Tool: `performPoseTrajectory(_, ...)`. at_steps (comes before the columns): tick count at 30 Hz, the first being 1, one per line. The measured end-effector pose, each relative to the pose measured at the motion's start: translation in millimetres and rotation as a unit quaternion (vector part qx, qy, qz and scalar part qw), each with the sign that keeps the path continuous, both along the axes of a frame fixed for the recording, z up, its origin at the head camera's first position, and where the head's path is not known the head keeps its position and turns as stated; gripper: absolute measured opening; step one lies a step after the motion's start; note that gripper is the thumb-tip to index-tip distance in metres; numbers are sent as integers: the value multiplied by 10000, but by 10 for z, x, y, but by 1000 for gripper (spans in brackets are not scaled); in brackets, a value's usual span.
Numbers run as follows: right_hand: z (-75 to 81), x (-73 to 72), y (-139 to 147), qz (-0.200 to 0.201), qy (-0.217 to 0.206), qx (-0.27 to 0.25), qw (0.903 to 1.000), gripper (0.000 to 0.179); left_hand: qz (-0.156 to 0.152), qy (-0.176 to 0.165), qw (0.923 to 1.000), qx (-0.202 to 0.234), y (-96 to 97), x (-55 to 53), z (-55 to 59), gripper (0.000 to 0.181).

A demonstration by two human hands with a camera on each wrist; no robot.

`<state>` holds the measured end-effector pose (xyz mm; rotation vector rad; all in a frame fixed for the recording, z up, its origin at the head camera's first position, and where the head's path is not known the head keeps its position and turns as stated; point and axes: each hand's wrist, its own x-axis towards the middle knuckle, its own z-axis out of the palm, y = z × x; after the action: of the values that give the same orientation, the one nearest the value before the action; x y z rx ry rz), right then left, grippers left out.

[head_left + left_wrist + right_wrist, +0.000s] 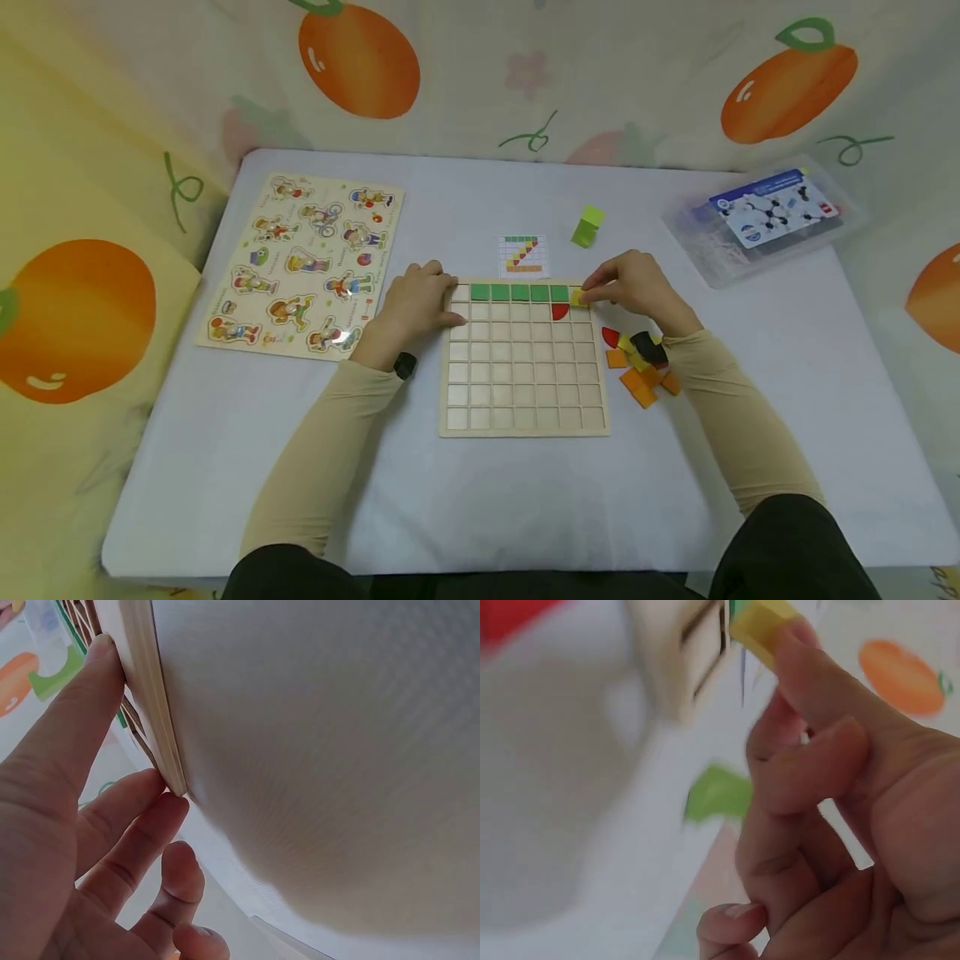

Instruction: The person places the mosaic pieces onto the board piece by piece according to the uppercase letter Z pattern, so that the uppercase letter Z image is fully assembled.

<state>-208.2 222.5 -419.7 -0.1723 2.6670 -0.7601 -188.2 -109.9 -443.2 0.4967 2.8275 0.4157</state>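
Observation:
A wooden grid board [525, 375] lies flat on the table. Along its top row run several green square tiles [520, 292], and a red quarter-round tile [559, 312] sits in the row below. My left hand [414, 307] holds the board's upper left corner, thumb on the left rim and fingertips at the far corner. Between thumb and finger my right hand [637, 287] pinches a yellow tile [761, 626] over the top right cell. Its exact shape is partly hidden by the fingers. Just beyond the board lies a small pattern card [522, 256].
Orange tiles [639, 387], with red, yellow and black ones, lie loose right of the board, partly behind my right forearm. Light green pieces [588, 226] lie farther back. A picture puzzle board [300, 267] is at left, a clear plastic box [765, 217] at back right.

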Motion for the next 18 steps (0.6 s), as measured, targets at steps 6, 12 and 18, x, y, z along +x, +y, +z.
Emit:
performPoseTrajectory(6, -115, -37, -303, 538, 55, -121, 9985, 20, 20, -28, 10000, -50, 17, -8, -27, 66)
performPoseTrajectory(12, -154, -2, -477, 946, 310, 8, 9950, 16, 20, -9, 10000, -1, 21, 0, -7, 65)
performPoseTrajectory(18, -139, 28, -542, 937, 407, 309, 9943, 18, 32, -6, 10000, -40, 17, -4, 6, 66)
